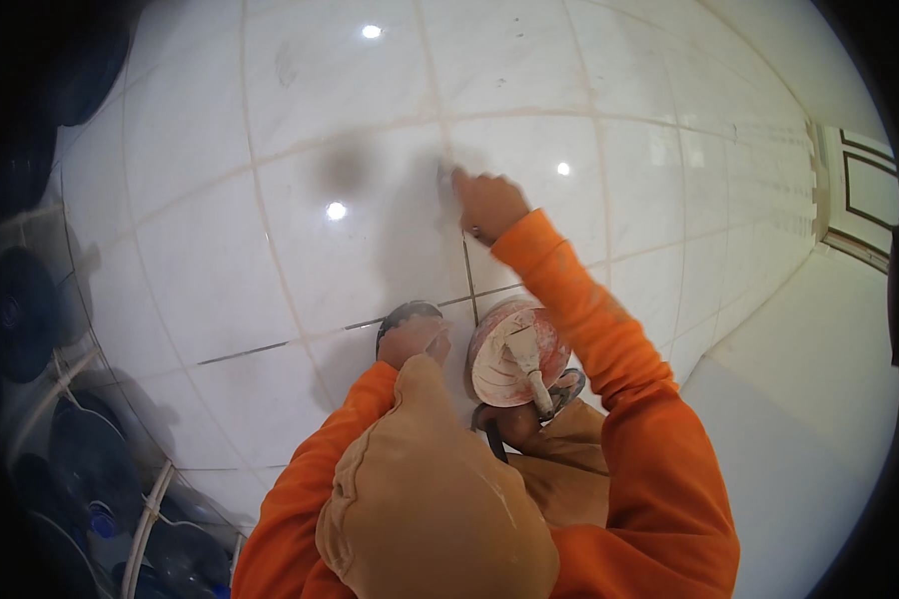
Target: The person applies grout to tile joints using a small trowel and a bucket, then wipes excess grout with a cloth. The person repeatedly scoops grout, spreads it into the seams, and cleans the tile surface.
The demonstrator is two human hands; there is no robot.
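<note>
My right hand (489, 207) is reached out over the white tiled floor (360, 260), closed on a small, thin, greyish tool (445, 178). The tool's end meets the floor near a grout line, and its exact kind does not show. My left hand (413, 339) is bent beside my knee, against a dark rounded thing (402, 317) that may be the front of my shoe. Its fingers are mostly hidden. Between my arms stands a pinkish, paste-smeared bowl (484, 384) of whitish paste. A paste-covered spatula or brush (529, 359) lies across it, handle toward me.
Several large blue water bottles (95, 459) sit in a pale rack (150, 509) along the left. A white wall (809, 389) rises at the right, with a panelled door (867, 185) farther off. Some floor joints are dark, others pale. My sandalled foot (514, 424) is close to the bowl.
</note>
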